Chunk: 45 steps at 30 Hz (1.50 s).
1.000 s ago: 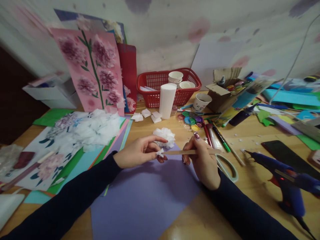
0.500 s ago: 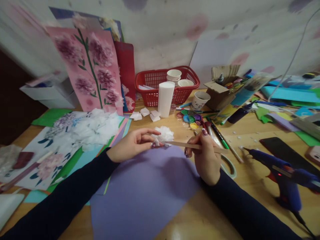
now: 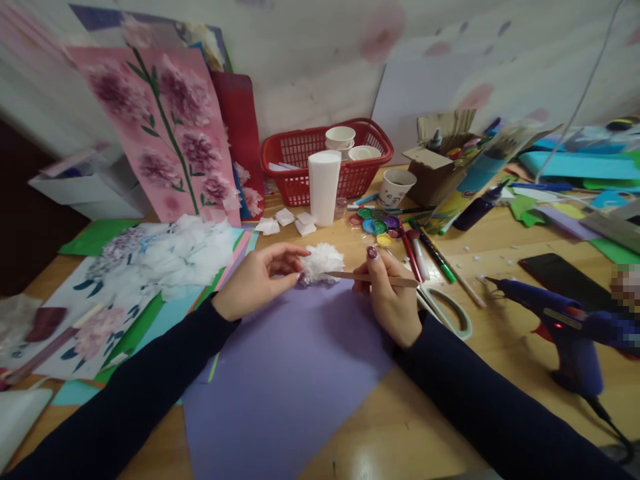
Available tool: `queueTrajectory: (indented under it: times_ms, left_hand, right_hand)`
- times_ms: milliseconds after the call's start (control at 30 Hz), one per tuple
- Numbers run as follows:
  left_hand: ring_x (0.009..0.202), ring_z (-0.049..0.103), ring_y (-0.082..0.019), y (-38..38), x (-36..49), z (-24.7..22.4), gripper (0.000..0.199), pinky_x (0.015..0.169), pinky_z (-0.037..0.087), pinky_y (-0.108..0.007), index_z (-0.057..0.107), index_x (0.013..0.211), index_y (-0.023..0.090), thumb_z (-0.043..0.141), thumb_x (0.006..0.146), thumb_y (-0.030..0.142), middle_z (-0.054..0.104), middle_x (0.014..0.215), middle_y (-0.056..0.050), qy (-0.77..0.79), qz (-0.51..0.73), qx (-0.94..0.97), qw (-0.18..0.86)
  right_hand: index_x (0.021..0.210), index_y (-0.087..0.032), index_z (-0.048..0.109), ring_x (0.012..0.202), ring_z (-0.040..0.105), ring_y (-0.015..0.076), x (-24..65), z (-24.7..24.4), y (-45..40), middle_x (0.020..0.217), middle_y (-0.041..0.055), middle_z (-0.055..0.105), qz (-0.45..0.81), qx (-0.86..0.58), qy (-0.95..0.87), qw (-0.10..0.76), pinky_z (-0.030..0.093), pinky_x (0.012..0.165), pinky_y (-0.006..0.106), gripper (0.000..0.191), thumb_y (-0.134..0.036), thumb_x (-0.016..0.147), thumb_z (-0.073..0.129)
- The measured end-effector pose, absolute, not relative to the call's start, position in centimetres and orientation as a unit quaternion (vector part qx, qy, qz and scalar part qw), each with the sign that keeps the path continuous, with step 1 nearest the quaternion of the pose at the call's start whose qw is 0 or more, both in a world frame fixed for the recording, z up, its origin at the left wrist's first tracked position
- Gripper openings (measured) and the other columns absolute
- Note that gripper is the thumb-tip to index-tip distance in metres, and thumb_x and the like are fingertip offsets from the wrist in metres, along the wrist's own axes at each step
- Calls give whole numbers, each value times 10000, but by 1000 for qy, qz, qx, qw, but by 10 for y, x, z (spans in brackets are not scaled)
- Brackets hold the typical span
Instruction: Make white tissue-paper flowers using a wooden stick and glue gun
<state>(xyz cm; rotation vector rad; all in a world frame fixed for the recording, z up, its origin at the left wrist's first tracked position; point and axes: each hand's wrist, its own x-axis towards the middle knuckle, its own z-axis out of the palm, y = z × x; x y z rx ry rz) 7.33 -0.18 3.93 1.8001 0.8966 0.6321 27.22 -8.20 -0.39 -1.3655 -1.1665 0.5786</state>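
Note:
A white tissue-paper flower (image 3: 324,263) rests at the far edge of a sheet of purple paper (image 3: 285,373). My left hand (image 3: 257,277) is curled at its left side, thumb and forefinger on the ruffled edge. Between the thumb and fingers of my right hand (image 3: 393,293) is a thin flat wooden stick (image 3: 345,275). Its tip points left and meets the front of the flower; whether it presses in, I cannot tell. Scissors with pale handles (image 3: 457,313) lie just right of my right hand, partly hidden by it.
Behind the flower stand a white roll (image 3: 324,190), folded white paper pieces (image 3: 285,217), paint pots (image 3: 379,225) and a red basket (image 3: 290,183). On the right lie a glue gun (image 3: 565,333) with its red light on and a phone (image 3: 560,280). White tissue (image 3: 193,257) covers artwork at left.
My right hand has moved left and slightly up with the stick, whose tip now overlaps the flower's front. My left hand stays at the flower's left side. The view has shifted slightly.

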Motion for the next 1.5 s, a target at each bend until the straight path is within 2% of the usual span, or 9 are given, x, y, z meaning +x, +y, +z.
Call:
queueTrajectory:
  times_ms: [167, 400, 567, 900, 1167, 1500]
  left_hand:
    - [756, 673, -148, -8, 82, 30, 386, 766, 559, -310, 569, 1108, 136, 650, 734, 191, 698, 837, -38, 376, 281, 760, 450]
    - [798, 691, -154, -12, 96, 22, 409, 809, 515, -294, 545, 1153, 145, 615, 755, 84, 725, 838, -20, 368, 292, 840, 271]
    - [783, 679, -156, -10, 99, 20, 426, 801, 503, -297, 540, 1171, 140, 616, 758, 70, 722, 838, -17, 364, 284, 860, 216]
    - [779, 651, -162, -7, 100, 15, 403, 802, 507, -314, 536, 1147, 155, 605, 760, 66, 699, 830, -18, 356, 292, 867, 190]
    - [779, 638, -163, -6, 100, 14, 411, 789, 502, -310, 537, 1149, 155, 616, 756, 65, 699, 837, -18, 354, 294, 866, 197]
    - [799, 643, -169, -6, 101, 14, 410, 810, 497, -317, 531, 1149, 157, 619, 758, 68, 692, 832, -15, 348, 297, 865, 205]
  right_hand:
    - [667, -201, 525, 477, 499, 108, 272, -2, -81, 531, -17, 553, 253, -587, -489, 594, 391, 511, 249, 441, -526, 940, 407]
    - [651, -201, 525, 485, 507, 105, 272, -5, -79, 545, -12, 564, 238, -603, -487, 586, 387, 511, 245, 461, -534, 941, 394]
    - [659, -198, 533, 481, 506, 102, 271, -4, -80, 543, -13, 562, 227, -608, -489, 582, 386, 505, 240, 466, -526, 950, 376]
    - [645, -208, 528, 451, 497, 102, 271, 0, -87, 498, -26, 535, 205, -581, -503, 605, 388, 504, 252, 450, -482, 966, 370]
    - [653, -220, 520, 484, 534, 111, 268, -2, -90, 537, -20, 573, 161, -613, -567, 526, 384, 525, 250, 445, -478, 972, 347]
    - [663, -223, 528, 502, 534, 122, 267, -5, -85, 547, -11, 575, 133, -636, -579, 493, 378, 544, 245, 445, -484, 971, 342]
